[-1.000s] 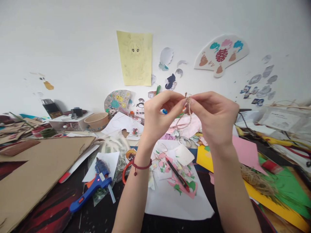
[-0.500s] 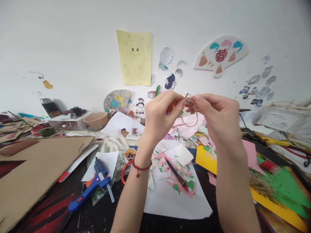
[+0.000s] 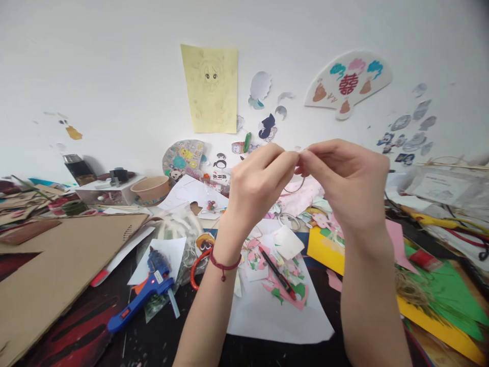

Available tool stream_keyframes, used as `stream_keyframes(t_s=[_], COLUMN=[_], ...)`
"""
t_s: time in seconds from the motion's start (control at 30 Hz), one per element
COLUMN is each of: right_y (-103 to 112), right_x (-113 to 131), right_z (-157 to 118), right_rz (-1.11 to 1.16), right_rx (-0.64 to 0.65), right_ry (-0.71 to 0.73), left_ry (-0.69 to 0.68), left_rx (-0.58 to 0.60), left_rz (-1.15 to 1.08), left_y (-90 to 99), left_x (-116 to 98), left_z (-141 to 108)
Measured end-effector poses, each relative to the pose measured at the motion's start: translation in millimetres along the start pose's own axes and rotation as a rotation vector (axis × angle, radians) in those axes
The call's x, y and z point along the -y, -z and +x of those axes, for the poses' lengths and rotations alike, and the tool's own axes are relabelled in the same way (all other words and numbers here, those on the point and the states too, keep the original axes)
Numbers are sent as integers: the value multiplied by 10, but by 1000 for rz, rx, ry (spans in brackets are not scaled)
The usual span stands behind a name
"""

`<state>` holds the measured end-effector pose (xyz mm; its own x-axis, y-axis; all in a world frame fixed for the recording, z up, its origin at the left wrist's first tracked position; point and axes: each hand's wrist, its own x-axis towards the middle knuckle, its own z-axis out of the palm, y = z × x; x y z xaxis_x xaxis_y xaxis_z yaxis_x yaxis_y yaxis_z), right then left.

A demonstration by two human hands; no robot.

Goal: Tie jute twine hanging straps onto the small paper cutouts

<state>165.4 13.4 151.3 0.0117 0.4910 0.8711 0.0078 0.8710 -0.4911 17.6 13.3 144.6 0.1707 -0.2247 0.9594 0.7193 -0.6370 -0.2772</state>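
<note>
A thin piece of brown twine (image 3: 295, 189) is pinched between my two hands, raised above the cluttered table. My left hand (image 3: 259, 184) is closed, its fingertips gripping the twine. Fingertip to fingertip with it, my right hand (image 3: 346, 186) pinches the same twine with thumb and forefinger. Most of the twine is hidden behind the fingers; only a short curve hangs below them. Under my wrists lies a white paper sheet (image 3: 278, 323) strewn with pink and green paper scraps and a dark pen (image 3: 277, 272).
To the left are a blue glue gun (image 3: 141, 300), orange-handled scissors (image 3: 197, 267) and brown cardboard (image 3: 72, 265). On the right lie green paper (image 3: 451, 295), yellow paper (image 3: 435, 326) and loose twine strands (image 3: 412, 293). A bowl (image 3: 150, 189) stands behind, near the wall.
My fingertips have drawn together over the twine, and its loop and knot, visible before, are now mostly hidden. My right hand has shifted slightly right and turned.
</note>
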Motion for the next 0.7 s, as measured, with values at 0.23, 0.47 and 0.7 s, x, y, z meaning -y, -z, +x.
stream_keyframes(t_s=[0.23,0.47,0.7], right_y=[-31,18,-8], right_x=[-3,-107,-146], right_z=[5,51,50], right_rz=[64,205,257], right_rx=[-22,58,55], right_ry=[18,-26,-36], left_ry=[10,252,345], left_rx=[-25,36,87], left_rz=[-14,-222,-280], left_y=[-41,-9,37], left_x=[-20,-9,-70], left_z=[-18,-4,17])
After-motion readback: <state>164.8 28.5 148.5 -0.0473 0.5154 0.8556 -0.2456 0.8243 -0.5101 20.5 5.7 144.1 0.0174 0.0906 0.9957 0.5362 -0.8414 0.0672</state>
